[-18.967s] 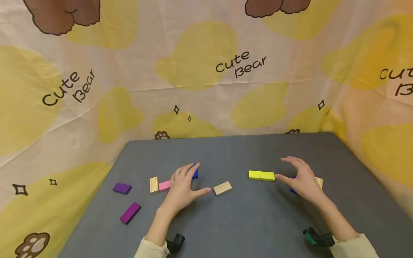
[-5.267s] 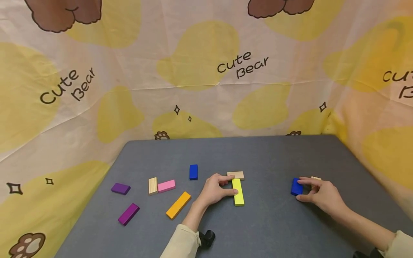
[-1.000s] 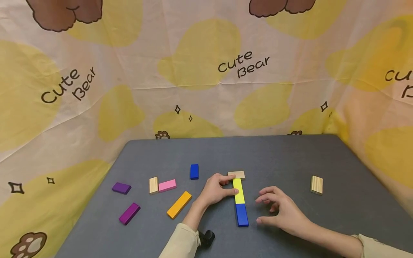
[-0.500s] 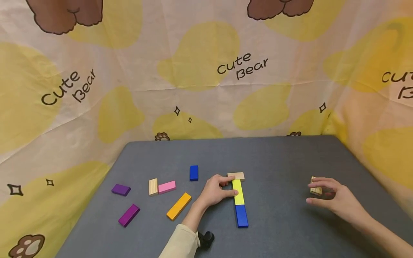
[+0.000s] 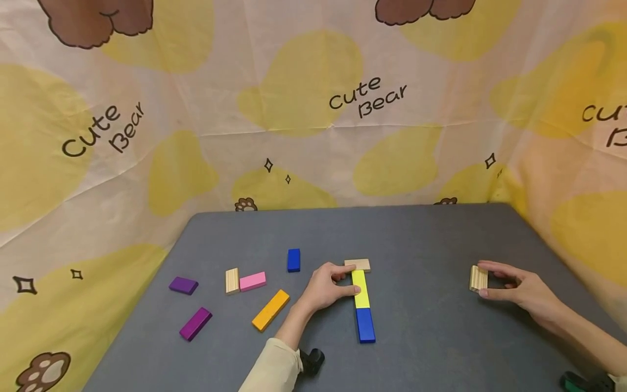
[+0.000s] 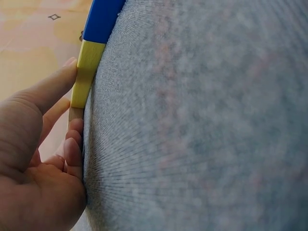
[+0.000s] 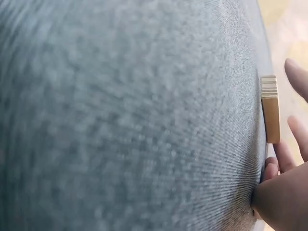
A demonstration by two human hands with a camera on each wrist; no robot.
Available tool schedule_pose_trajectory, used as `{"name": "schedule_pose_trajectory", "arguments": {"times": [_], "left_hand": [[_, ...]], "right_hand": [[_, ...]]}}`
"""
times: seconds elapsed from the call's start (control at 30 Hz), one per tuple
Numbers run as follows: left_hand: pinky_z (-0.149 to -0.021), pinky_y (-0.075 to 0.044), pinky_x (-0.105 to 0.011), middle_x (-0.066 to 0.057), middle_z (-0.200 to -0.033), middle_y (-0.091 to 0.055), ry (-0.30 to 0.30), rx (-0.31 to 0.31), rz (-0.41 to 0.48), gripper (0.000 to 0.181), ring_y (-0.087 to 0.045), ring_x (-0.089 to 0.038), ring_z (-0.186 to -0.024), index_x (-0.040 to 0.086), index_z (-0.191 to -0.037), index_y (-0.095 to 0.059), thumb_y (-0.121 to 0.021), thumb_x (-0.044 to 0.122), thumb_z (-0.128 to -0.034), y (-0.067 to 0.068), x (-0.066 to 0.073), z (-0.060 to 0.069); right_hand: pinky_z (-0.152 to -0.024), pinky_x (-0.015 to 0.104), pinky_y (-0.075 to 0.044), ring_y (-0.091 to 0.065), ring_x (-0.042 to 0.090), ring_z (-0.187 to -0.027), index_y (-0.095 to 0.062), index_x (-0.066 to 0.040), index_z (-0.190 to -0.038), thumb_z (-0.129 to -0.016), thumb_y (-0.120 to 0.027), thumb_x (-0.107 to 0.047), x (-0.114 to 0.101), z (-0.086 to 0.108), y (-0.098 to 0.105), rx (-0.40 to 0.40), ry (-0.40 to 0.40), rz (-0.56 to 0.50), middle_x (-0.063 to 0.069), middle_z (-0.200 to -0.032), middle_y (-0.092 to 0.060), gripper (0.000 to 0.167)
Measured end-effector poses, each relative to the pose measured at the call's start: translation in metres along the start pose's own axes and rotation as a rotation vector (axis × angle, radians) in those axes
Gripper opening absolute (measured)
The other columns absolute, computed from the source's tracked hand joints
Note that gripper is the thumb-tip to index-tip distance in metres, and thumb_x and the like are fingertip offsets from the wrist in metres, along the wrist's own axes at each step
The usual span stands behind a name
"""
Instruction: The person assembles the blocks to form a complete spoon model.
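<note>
My left hand (image 5: 325, 287): thumb and forefinger extended against yellow block (image 6: 86, 74) — press lightly. My right hand (image 5: 528, 293): fingers spread around striped block (image 5: 477, 279) — pinch squarely.

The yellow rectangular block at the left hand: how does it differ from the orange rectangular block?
The yellow rectangular block touches a blue rectangular block; the orange rectangular block lies apart. The left hand touches the yellow block, not the orange one. In the head view, the yellow block stretches nearly straight away, while the orange block slants clearly. Both lie flat.
</note>
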State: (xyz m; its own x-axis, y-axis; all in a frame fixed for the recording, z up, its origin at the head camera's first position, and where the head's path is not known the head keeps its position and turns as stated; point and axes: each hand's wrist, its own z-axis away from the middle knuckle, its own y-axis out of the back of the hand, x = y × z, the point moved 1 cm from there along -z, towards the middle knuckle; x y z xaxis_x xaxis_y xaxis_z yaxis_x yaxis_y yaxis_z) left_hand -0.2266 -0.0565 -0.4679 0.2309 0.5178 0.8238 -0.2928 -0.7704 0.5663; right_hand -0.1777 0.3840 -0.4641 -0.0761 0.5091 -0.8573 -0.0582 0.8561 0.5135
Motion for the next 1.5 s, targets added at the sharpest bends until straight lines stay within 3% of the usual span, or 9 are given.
{"name": "schedule_pose_trajectory", "arguments": {"times": [0.27, 0.57, 1.0, 1.5], "left_hand": [[-0.077, -0.04, -0.036, 0.0, -0.095, -0.054, -0.002, 0.002, 0.001, 0.053, -0.046, -0.018, -0.089, 0.021, -0.13, -0.067, -0.083, 0.032, -0.081, 0.001, -0.0005, 0.0016], [-0.077, -0.04, -0.036, 0.0, -0.096, -0.054, 0.001, -0.002, 0.002, 0.052, -0.046, -0.018, -0.089, 0.022, -0.13, -0.067, -0.082, 0.032, -0.0817, 0.002, -0.0011, 0.0034], [-0.077, -0.04, -0.036, 0.0, -0.097, -0.054, -0.005, -0.008, -0.004, 0.053, -0.046, -0.018, -0.089, 0.021, -0.131, -0.066, -0.082, 0.031, -0.082, 0.0007, 0.0016, 0.002], [-0.078, -0.04, -0.037, -0.001, -0.099, -0.055, -0.021, -0.012, 0.002, 0.052, -0.047, -0.019, -0.09, 0.02, -0.131, -0.066, -0.082, 0.031, -0.0825, 0.0019, 0.0019, 0.0023]], "right_hand": [[-0.08, 0.016, -0.035, -0.041, -0.011, -0.111, -0.064, -0.009, -0.131, -0.079, -0.085, -0.025, -0.0001, 0.0001, -0.0009, 0.0, -0.015, 0.068, -0.011, -0.13, -0.061, 0.058], [-0.081, 0.012, -0.036, -0.041, -0.01, -0.109, -0.064, -0.008, -0.131, -0.076, -0.086, -0.028, -0.0027, -0.0016, -0.0023, 0.004, -0.085, 0.048, -0.017, -0.124, -0.062, 0.063], [-0.079, 0.012, -0.041, -0.049, -0.007, -0.106, -0.064, -0.006, -0.131, -0.078, -0.086, -0.023, -0.0016, -0.0008, -0.0011, 0.005, -0.085, -0.006, -0.018, -0.122, -0.064, 0.06], [-0.081, 0.012, -0.039, -0.047, -0.007, -0.108, -0.064, -0.005, -0.13, -0.077, -0.086, -0.024, -0.0043, 0.0014, -0.0034, 0.02, -0.09, -0.013, -0.015, -0.123, -0.064, 0.06]]}}
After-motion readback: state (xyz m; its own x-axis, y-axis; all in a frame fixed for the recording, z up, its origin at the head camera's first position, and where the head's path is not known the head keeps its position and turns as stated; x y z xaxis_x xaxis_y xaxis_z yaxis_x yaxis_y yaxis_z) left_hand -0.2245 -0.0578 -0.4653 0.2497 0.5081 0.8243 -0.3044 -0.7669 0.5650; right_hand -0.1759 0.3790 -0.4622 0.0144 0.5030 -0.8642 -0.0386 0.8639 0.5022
